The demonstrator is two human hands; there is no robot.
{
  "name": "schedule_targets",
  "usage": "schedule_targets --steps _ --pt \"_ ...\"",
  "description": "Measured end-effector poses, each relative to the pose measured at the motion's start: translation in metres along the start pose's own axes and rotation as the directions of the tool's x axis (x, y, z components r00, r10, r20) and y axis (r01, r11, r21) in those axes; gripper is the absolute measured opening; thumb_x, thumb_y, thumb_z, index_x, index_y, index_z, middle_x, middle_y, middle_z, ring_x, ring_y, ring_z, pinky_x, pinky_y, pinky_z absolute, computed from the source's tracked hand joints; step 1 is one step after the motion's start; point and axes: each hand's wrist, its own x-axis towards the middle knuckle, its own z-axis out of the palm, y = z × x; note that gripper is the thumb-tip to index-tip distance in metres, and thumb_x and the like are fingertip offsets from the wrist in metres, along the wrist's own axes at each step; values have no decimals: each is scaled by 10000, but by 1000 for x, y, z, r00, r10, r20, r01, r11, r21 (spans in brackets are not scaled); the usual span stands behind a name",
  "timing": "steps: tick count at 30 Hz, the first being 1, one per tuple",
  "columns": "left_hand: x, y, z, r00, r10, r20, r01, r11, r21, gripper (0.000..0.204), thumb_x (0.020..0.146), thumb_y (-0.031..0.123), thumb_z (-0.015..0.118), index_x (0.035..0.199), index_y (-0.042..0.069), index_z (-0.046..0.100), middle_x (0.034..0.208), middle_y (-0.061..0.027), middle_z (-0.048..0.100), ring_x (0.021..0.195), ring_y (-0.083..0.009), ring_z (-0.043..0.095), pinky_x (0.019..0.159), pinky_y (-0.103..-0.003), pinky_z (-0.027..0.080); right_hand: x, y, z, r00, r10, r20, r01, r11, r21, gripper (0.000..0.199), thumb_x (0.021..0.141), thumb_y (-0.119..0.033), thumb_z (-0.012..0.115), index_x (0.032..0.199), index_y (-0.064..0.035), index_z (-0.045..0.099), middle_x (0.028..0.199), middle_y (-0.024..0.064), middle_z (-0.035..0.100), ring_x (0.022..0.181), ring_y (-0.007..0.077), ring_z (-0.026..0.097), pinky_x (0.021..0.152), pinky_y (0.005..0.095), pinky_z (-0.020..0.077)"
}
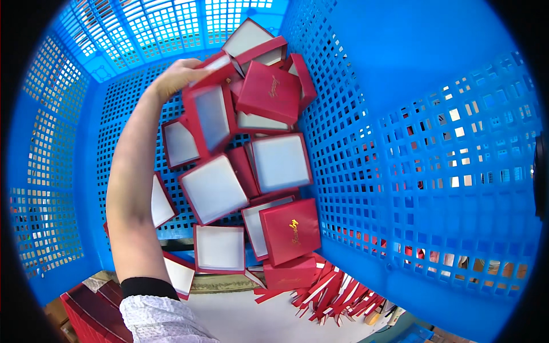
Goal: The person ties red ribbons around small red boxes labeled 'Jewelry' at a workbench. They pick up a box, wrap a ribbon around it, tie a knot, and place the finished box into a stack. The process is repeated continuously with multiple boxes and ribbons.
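the red box [210, 117] i'm after sits open side up near the top of the heap inside the big blue perforated crate [434, 143], among other red boxes and lids [283, 228] with white insides. my left hand [174, 77] reaches deep in, fingers closed on that box's upper edge. folded red card pieces [329, 291] lie below the crate.

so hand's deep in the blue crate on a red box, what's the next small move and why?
Probably lift that open red box tray clear of the pile. The left hand grips its top edge, tilted, with other red boxes loose beside it in the blue crate. The right hand is not in view.
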Motion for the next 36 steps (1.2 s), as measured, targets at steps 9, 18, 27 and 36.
schedule_targets --steps 9,18,27,36 --pt "-96 18 53 843 -53 535 114 990 -81 478 632 166 669 1055 21 500 942 -64 552 847 -128 516 780 -260 405 1 5 -2 1000 9 23 -9 1000 10 342 806 -299 503 1084 -190 336 568 -18 412 410 49 309 349 178 263" --pt "-31 46 63 852 491 -183 -378 817 435 391 662 246 666 941 23 508 935 -103 537 894 -162 505 785 -278 405 -2 2 -12 1000 17 4 -17 1000 -3 380 806 -295 502 1127 -197 324 579 -20 414 412 43 306 349 173 261" --pt "28 9 80 941 218 -259 -45 839 542 446 684 410 556 1029 128 559 1088 -130 491 1018 -260 446 910 -367 308 -12 -2 -23 999 5 -37 -5 1000 6 419 807 -292 501 1170 -204 313 589 -21 417 414 37 304 349 168 260" --pt "-77 34 79 889 -312 336 283 950 134 419 772 310 479 976 -51 535 933 -123 574 823 -179 543 752 -300 408 -14 4 -48 1000 15 -12 -15 1000 22 459 808 -288 500 1214 -210 301 599 -23 419 416 31 301 348 164 259"
